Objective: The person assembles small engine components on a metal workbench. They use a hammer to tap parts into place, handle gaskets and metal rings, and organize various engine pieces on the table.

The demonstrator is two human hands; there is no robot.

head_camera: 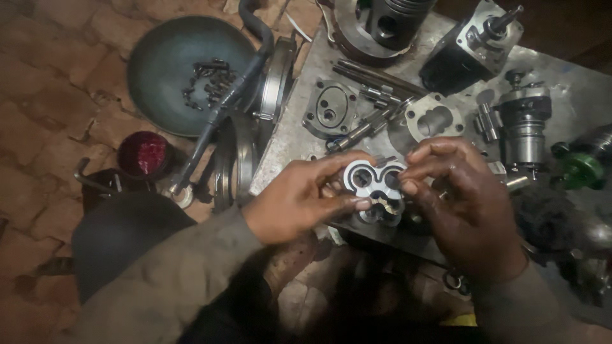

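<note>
Both hands are holding a small figure-eight metal plate (pixel 375 180) up over the near edge of the table (pixel 577 86), the left hand (pixel 299 200) pinching its left lobe with narrowed fingers and the right hand (pixel 456 197) closing its fingers on the right lobe, seemingly so that the two bores are facing up for a look. Loose pump parts are lying spread flat on the table behind it, probably to keep them apart: a housing plate (pixel 435 118), a cover plate (pixel 329 109), gear shafts (pixel 373 118). No packages or labels are showing; on the floor to the left are sitting a round teal pan (pixel 167 70) of small bolts and a red cap (pixel 144 155).
</note>
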